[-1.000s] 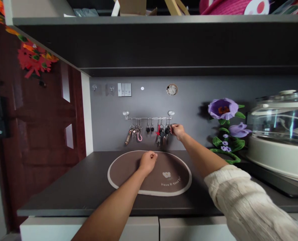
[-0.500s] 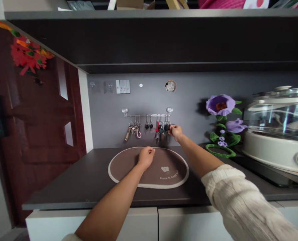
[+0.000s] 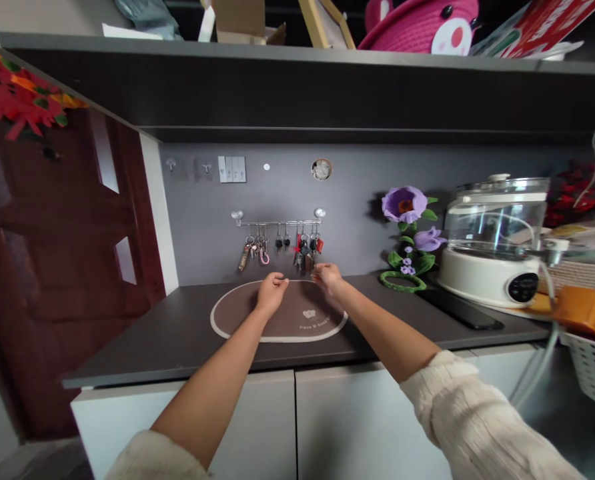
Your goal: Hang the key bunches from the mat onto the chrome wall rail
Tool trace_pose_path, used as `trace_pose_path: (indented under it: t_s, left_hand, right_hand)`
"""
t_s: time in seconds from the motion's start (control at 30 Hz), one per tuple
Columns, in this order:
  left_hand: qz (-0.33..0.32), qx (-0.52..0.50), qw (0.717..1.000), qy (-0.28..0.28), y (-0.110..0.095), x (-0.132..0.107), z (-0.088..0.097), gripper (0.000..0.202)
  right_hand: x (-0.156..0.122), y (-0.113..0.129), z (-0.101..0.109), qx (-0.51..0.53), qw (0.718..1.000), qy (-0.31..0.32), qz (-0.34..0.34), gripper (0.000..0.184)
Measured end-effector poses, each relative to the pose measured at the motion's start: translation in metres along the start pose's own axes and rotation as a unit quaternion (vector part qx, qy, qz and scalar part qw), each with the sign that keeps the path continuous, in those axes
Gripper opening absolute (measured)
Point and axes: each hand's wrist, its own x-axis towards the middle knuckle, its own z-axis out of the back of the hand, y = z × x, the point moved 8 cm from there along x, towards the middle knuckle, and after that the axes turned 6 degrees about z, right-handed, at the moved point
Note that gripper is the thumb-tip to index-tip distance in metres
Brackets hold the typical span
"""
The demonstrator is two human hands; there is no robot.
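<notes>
Where our cream sleeves (image 3: 477, 413) come in lowest, white cabinet doors (image 3: 377, 427) stand beyond them, and above those a dark desk (image 3: 147, 340) carries an oval brown mat (image 3: 237, 310) with a pale rim. Over its far half we hold our left hand (image 3: 271, 293), fingers curled inward; whether they grip anything, we cannot tell. To its right, near the mat's far edge, is our right hand (image 3: 328, 279), fingers drawn together just beside the lowest keys (image 3: 305, 253); we cannot tell whether they pinch one. Well to the right we see a white appliance (image 3: 472, 273) and purple flowers (image 3: 405, 205). Behind our hands, the keys hang in bunches from a clear rail (image 3: 277, 223) on the grey wall (image 3: 372, 160), with a red tag (image 3: 319, 245) at the right end and a pink loop (image 3: 264, 258) farther left
</notes>
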Motion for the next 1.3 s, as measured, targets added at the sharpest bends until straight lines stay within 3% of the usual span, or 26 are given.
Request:
trace_pose_path:
  t_s: [0.1, 0.23, 0.33, 0.47, 0.7, 1.1, 1.2, 1.3]
  left_hand:
    - [-0.003, -0.021, 1.000, 0.010, -0.013, -0.012, 0.006, 0.050]
    - [-0.054, -0.015, 0.995, 0.078, -0.042, -0.035, 0.011, 0.078]
    - [-0.083, -0.002, 0.987, 0.137, -0.057, -0.053, 0.016, 0.092]
    - [-0.101, 0.019, 0.980, 0.168, -0.056, -0.069, 0.027, 0.102]
    - [-0.102, 0.022, 0.980, 0.171, -0.041, -0.084, 0.042, 0.105]
    - [-0.089, -0.003, 0.984, 0.154, -0.039, -0.085, 0.044, 0.104]
    - [-0.058, -0.023, 0.989, 0.131, -0.035, -0.079, 0.046, 0.102]
    - [-0.022, -0.008, 0.998, 0.066, -0.030, -0.060, 0.057, 0.095]
  right_hand:
    - [-0.026, 0.003, -0.008, 0.023, 0.999, 0.041, 0.010, 0.017]
    - [-0.059, 0.015, -0.017, 0.014, 0.990, 0.114, 0.080, 0.052]
    - [-0.083, 0.028, -0.022, -0.029, 0.967, 0.187, 0.173, 0.080]
    - [-0.111, 0.039, -0.021, -0.074, 0.926, 0.251, 0.272, 0.100]
    - [-0.128, 0.040, -0.012, -0.137, 0.903, 0.241, 0.328, 0.101]
    - [-0.132, 0.042, -0.012, -0.165, 0.905, 0.241, 0.310, 0.097]
    - [-0.129, 0.037, -0.013, -0.164, 0.907, 0.250, 0.296, 0.091]
    - [-0.114, 0.030, -0.012, -0.182, 0.909, 0.254, 0.276, 0.081]
